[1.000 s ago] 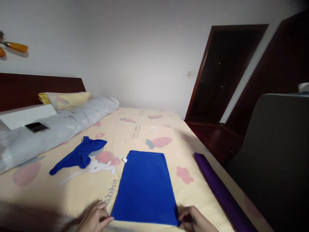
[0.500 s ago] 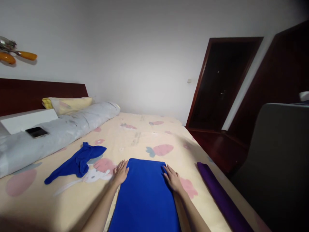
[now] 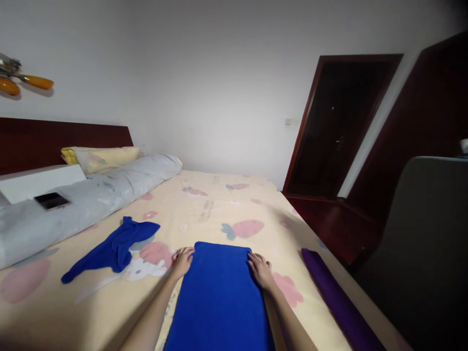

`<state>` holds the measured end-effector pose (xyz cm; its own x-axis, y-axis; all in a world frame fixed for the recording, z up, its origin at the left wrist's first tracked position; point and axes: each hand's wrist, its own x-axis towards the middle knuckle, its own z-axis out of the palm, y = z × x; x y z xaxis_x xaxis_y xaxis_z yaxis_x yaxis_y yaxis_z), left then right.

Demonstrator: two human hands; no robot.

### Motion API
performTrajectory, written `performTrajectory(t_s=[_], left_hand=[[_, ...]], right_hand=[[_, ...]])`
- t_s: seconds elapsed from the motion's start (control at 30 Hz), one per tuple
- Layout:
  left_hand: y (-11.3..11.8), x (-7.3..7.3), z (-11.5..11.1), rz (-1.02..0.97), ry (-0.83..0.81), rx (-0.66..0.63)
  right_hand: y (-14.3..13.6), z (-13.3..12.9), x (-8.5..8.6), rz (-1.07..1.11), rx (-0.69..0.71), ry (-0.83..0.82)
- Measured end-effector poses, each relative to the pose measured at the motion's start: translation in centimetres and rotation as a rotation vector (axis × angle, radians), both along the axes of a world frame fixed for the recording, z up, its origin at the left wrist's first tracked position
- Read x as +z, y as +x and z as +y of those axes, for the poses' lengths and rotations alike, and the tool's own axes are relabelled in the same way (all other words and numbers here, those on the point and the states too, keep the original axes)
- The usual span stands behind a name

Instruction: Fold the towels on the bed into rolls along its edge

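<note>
A smooth blue cloth (image 3: 221,297) lies flat on the patterned bed sheet (image 3: 204,224), its far edge level with my hands. At its far left corner is my left hand (image 3: 183,262), fingertips bent onto the edge. My right hand (image 3: 261,269) touches the far right corner, its fingers slightly curled. Both hands seem to have fingers closed on the corners of the cloth. A crumpled blue cloth piece (image 3: 115,246) rests to the left, apart from my left hand.
A purple rolled item (image 3: 336,297) lies along the bed's right side. On the left, a grey bolster (image 3: 98,195) bears a phone (image 3: 52,200), beside a white box (image 3: 44,181) and a yellow pillow (image 3: 106,158). A dark chair back (image 3: 420,243) stands at right.
The fingers of both hands have curled in at the far corners of the flat blue cloth. The view has shifted slightly.
</note>
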<state>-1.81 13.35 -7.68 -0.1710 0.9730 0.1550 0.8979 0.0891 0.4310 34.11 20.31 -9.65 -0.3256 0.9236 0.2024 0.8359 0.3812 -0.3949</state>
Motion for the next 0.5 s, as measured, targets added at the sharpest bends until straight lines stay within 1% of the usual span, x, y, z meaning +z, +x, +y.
performTrajectory(t_s=[0.17,0.3,0.4,0.5], left_hand=[[-0.2,1.0,0.6,0.012,-0.016,-0.001],[0.5,1.7,1.8,0.044,-0.005,-0.007],[1.3,1.5,2.3,0.079,-0.036,0.002],[2.1,1.0,1.9,0.113,-0.077,0.017]], right_hand=[[0.0,-0.3,0.3,-0.078,-0.005,0.027],[-0.2,-0.4,0.9,-0.132,-0.036,0.039],[-0.3,-0.1,1.1,-0.194,-0.071,0.012],[-0.2,0.0,1.4,-0.261,-0.083,-0.063]])
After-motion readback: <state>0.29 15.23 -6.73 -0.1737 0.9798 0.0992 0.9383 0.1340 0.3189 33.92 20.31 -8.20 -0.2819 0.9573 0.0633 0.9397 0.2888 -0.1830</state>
